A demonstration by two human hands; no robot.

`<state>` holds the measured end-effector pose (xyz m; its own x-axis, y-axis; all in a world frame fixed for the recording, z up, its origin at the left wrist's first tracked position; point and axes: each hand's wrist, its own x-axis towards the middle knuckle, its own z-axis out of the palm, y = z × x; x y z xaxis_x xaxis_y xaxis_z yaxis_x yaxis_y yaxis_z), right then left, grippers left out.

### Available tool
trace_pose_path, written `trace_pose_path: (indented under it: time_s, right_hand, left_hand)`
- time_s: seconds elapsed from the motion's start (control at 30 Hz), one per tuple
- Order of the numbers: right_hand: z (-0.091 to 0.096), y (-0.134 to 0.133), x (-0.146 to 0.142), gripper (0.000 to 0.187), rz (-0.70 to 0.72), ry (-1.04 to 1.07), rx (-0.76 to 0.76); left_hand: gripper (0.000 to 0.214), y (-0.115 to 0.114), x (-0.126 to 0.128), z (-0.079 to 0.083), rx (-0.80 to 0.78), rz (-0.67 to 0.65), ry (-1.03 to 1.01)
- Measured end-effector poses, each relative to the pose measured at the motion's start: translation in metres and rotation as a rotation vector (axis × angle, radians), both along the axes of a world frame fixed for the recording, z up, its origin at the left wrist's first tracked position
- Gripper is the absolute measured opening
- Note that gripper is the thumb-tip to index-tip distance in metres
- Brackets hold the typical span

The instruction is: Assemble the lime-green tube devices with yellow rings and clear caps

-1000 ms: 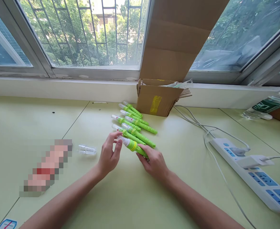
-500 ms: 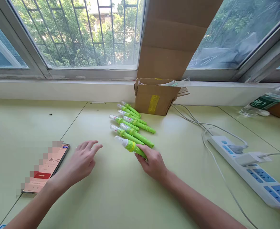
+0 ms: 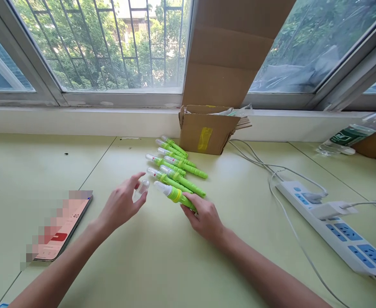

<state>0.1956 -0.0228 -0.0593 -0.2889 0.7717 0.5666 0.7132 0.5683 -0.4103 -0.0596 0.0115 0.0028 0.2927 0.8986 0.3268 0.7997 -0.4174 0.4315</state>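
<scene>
My right hand (image 3: 203,214) is closed around the handle of a green light stick (image 3: 175,194) with a yellow ringed collar and a white and clear tip. The stick points to the upper left, just in front of the other sticks. To its left, my left hand (image 3: 123,199) pinches a small clear ribbed cap (image 3: 143,186) between thumb and forefinger, apart from the stick's tip. Beyond both hands, several similar green light sticks (image 3: 188,184) with clear ribbed tips lie side by side on the pale green table (image 3: 162,265).
A cardboard box (image 3: 210,134) stands at the back by the window ledge. On the left lies a phone (image 3: 59,235), partly pixelated. A white power strip (image 3: 332,231) with cables (image 3: 290,218) takes up the right side; behind it leans a plastic bottle (image 3: 351,132).
My left hand has moved right and inward, its fingers now pinched; the clear cap shows between them, unseen before. My right hand and its light stick stay nearly still.
</scene>
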Motion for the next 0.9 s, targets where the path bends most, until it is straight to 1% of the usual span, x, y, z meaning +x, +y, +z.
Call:
trace_pose_path:
  time_s: [0.1, 0.2, 0.3, 0.53, 0.6, 0.67, 0.77, 0.8, 0.9]
  right_hand:
    - [0.000, 0.000, 0.001, 0.030, -0.019, 0.009, -0.004]
    - [0.000, 0.000, 0.001, 0.029, -0.036, 0.034, -0.010]
    - [0.001, 0.000, 0.000, 0.029, -0.048, 0.046, -0.021]
    - [0.001, 0.001, 0.000, 0.030, -0.037, 0.059, -0.046]
    - [0.001, 0.001, 0.000, 0.030, -0.038, 0.054, -0.048]
    - [-0.001, 0.002, 0.000, 0.030, -0.032, 0.024, -0.055]
    - [-0.002, 0.001, 0.001, 0.031, -0.010, -0.040, -0.071]
    - [-0.003, 0.001, 0.002, 0.032, -0.007, -0.048, -0.073]
    - [-0.001, 0.000, 0.003, 0.034, -0.015, -0.045, -0.072]
  left_hand:
    - [0.033, 0.015, 0.020, 0.017, -0.017, 0.010, -0.283]
    - [0.033, 0.025, 0.034, 0.031, -0.051, 0.050, -0.591]
    - [0.035, 0.027, 0.038, 0.034, -0.069, 0.080, -0.759]
    - [0.034, 0.025, 0.021, 0.011, -0.089, 0.172, -0.953]
    - [0.033, 0.024, 0.020, 0.005, -0.119, 0.128, -0.970]
    - [0.033, 0.019, 0.024, -0.001, -0.177, 0.028, -0.966]
    - [0.033, 0.010, 0.038, -0.013, -0.290, -0.145, -0.922]
    - [0.033, 0.006, 0.043, -0.018, -0.328, -0.178, -0.902]
    - [0.031, 0.000, 0.050, -0.029, -0.401, -0.172, -0.916]
